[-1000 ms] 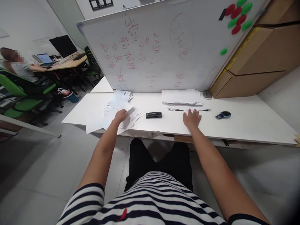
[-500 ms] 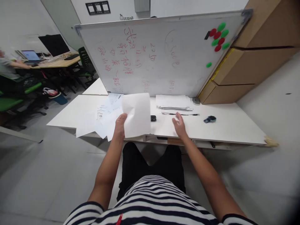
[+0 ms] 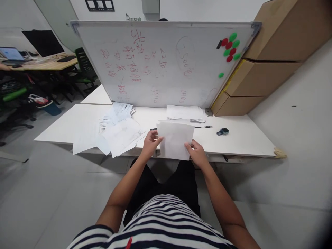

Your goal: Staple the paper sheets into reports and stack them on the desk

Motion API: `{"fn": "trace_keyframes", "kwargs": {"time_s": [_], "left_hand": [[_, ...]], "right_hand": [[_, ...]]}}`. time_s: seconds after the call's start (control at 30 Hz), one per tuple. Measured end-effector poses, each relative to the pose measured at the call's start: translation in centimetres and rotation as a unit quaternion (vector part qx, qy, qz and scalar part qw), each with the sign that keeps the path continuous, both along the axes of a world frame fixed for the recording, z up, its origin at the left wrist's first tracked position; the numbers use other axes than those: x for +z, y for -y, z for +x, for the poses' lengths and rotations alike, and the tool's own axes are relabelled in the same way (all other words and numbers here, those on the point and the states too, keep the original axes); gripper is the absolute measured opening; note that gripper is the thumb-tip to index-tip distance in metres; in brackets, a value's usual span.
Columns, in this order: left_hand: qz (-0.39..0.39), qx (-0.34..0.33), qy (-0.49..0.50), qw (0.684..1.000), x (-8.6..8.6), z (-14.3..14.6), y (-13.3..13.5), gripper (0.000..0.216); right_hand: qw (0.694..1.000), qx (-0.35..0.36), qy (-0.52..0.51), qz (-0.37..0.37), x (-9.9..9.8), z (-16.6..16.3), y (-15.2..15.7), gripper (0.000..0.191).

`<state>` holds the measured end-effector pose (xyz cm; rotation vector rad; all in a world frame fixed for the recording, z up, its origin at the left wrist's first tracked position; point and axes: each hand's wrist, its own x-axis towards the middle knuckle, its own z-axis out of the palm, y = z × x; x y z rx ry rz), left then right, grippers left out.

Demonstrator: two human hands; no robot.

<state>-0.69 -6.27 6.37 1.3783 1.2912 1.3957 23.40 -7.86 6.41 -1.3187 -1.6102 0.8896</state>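
A white sheet of paper is held up before me over the front edge of the white table. My left hand pinches its left edge, thumb in front and fingers behind. On the right edge, my right hand grips it the same way. Whether it is one sheet or a few together, I cannot tell. Left of my hands lies a spread of loose papers, some hanging over the table edge. A neater paper stack sits behind the held sheet, which hides part of the table.
A whiteboard with red writing and magnets stands along the table's back. Cardboard boxes are piled at the right. A dark blue strapped item lies on the table's right part. A blue bin stands on the floor at left.
The sheet has moved right, from over the loose papers to in front of me. My right hand, free before, now holds its right edge. The view has shifted slightly.
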Motion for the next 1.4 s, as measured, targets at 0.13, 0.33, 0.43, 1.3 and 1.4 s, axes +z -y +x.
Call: {"fn": "trace_keyframes", "kwargs": {"time_s": [0.13,0.33,0.43,1.3,1.4], "left_hand": [[0.158,0.075,-0.209,0.962,1.1,0.1,0.8,0.073],[0.139,-0.08,-0.155,0.975,1.3,1.2,0.2,0.089],[0.013,-0.126,-0.027,0.992,-0.1,1.4,-0.7,0.089],[-0.035,-0.113,-0.044,0.992,-1.9,-1.0,-3.9,0.038],[-0.056,-0.101,-0.037,0.993,-2.3,-1.2,-4.3,0.042]], "right_hand": [[0.944,0.039,0.275,0.176,1.9,0.5,-0.5,0.023],[0.862,0.087,0.397,0.302,4.9,-0.8,-0.8,0.025],[0.862,0.089,0.399,0.301,5.5,-1.3,-1.2,0.027],[0.99,-0.028,-0.134,-0.027,-6.0,2.8,-6.3,0.083],[0.985,-0.012,-0.165,-0.046,-6.0,2.9,-6.6,0.082]]}}
